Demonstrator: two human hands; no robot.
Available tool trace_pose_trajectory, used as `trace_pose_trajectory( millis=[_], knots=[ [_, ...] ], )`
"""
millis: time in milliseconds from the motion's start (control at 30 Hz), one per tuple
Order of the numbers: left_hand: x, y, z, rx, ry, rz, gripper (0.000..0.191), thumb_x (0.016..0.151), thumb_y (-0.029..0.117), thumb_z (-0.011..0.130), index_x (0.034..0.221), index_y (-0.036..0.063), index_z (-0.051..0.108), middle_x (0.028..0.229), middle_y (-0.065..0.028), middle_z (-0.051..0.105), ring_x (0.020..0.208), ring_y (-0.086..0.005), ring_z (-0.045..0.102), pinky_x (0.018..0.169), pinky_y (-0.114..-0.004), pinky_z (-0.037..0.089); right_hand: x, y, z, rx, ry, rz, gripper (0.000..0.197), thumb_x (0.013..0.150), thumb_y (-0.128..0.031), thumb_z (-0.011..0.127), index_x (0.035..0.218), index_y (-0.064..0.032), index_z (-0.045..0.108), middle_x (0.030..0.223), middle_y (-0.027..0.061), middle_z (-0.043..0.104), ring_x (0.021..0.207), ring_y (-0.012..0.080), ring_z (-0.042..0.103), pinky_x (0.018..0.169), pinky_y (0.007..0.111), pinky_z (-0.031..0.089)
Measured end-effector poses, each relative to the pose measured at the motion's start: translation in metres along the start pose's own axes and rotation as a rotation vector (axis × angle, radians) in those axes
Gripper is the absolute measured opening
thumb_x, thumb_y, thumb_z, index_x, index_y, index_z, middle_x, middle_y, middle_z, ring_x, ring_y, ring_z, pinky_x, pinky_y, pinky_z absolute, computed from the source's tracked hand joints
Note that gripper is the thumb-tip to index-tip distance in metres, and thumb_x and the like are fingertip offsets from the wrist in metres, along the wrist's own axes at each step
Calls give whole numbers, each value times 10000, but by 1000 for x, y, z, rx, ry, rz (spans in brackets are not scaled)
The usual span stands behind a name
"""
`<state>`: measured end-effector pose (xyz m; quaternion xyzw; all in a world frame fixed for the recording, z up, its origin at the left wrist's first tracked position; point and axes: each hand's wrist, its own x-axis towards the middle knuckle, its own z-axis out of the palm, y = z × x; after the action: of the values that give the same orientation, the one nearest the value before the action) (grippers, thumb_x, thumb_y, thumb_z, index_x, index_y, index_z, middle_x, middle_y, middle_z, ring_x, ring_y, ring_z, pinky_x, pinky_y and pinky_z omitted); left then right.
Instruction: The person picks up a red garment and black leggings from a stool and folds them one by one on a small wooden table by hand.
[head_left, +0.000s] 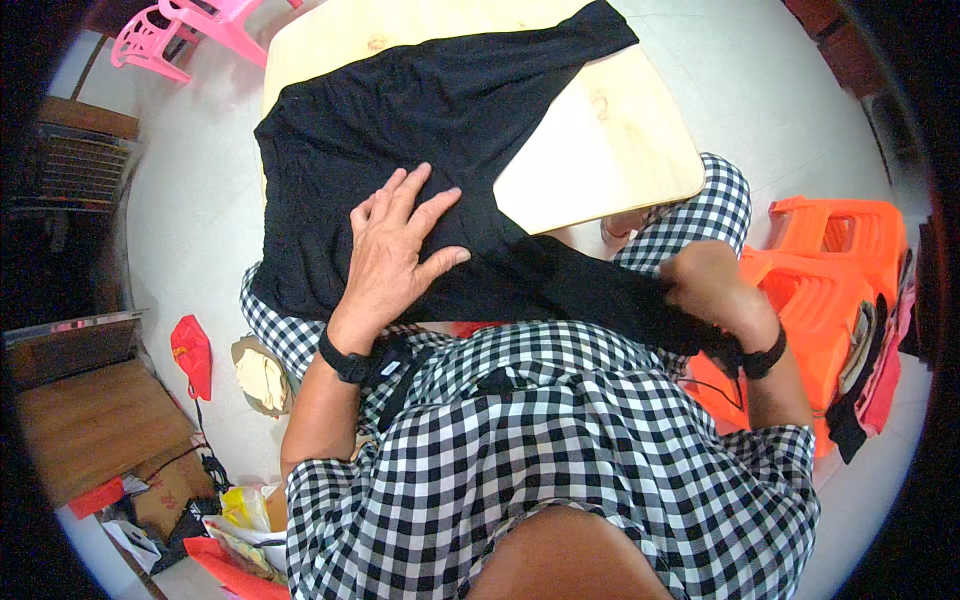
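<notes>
Black knit trousers (420, 120) lie spread over a pale wooden table (607, 150), one leg reaching the far right of the top and the other coming down across my lap to the right. My left hand (401, 232) rests flat on the cloth near the waist part, fingers apart, holding nothing. On the right, my right hand (697, 281) is blurred and curled at the end of the nearer leg; the fabric touches it, but whether the fingers grip it cannot be told.
Orange plastic stools (832, 262) stand at the right, with folded clothes (870, 367) over their edge. Pink plastic chairs (217, 26) are at the far left. A red cloth item (192, 356), a bag with cream fabric (261, 379) and a wooden cabinet (97, 420) sit at the left.
</notes>
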<state>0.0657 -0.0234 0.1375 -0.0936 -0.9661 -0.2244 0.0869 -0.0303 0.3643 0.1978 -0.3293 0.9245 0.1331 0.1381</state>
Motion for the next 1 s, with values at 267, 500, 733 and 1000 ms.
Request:
trace_pose_trajectory(
  millis=[267, 500, 733, 1000],
  knots=[
    [18, -45, 13, 117, 68, -64, 701, 897, 593, 573, 1457, 180, 492, 1555, -152, 377, 1447, -367, 303, 1169, -500, 205, 28, 70, -91, 91, 375, 417, 158, 754, -151, 693, 781, -13, 622, 708, 163, 633, 675, 294, 641, 615, 407, 465],
    [44, -79, 20, 149, 117, -94, 683, 911, 567, 579, 1445, 151, 495, 1532, -183, 392, 1438, -373, 308, 1170, -497, 200, 121, 8, -54, 327, 1045, 265, 228, 873, -208, 672, 1098, -170, 686, 877, 133, 720, 774, 316, 706, 645, 422, 565],
    [12, -42, -3, 111, 150, -178, 612, 855, 350, 715, 1405, 152, 534, 1475, -162, 453, 1398, -371, 345, 1118, -496, 295, 115, -81, -10, 298, 729, -63, 164, 788, -163, 702, 946, -117, 699, 903, 72, 650, 845, 296, 653, 711, 431, 516],
    [-36, -66, -9, 169, 170, -262, 520, 934, 382, 625, 1392, 145, 558, 1511, -125, 434, 1385, -326, 387, 1128, -453, 295, 98, 15, 11, 140, 730, 242, 242, 807, -137, 670, 1047, -149, 693, 1009, 56, 632, 982, 266, 629, 792, 440, 486]
  ],
)
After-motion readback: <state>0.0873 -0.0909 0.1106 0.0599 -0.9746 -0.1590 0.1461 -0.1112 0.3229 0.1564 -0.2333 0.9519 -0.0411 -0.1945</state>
